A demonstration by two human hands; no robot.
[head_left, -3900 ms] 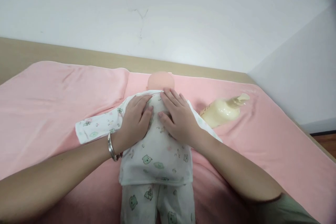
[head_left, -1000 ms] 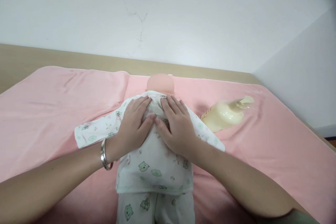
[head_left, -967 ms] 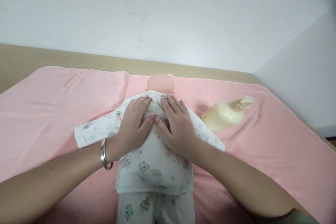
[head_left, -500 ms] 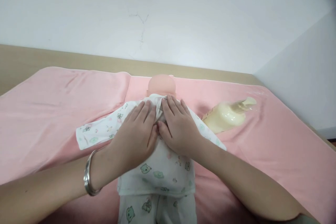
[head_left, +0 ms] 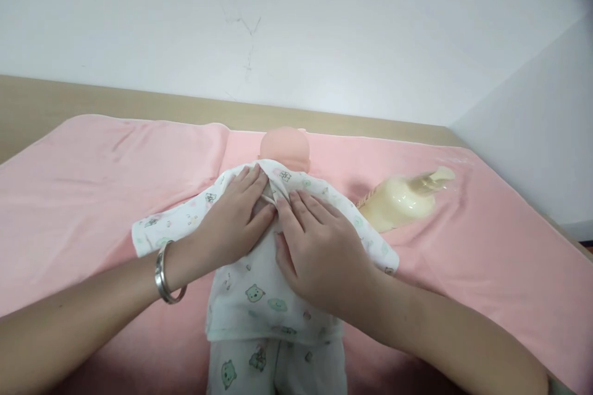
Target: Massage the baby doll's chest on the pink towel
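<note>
A baby doll lies on its back in the middle, its smooth bald head at the far end. It wears a white shirt printed with green and grey bears, sleeves spread out to both sides, and matching trousers. My left hand rests flat on the left chest of the shirt, fingers stretched toward the collar. My right hand lies over the right chest, fingers slightly bent against the overlapping front edge. Folds of cloth gather between the two hands. The doll's face is hidden.
A pale yellow pump bottle lies on its side to the right of the doll. Beneath everything spreads a pink cloth on a wooden surface. A white wall rises directly behind, with a second wall at the right.
My right hand has slid back from the collar toward me, baring the shirt's right shoulder. My left hand has shifted slightly up and left, and the hands are farther apart.
</note>
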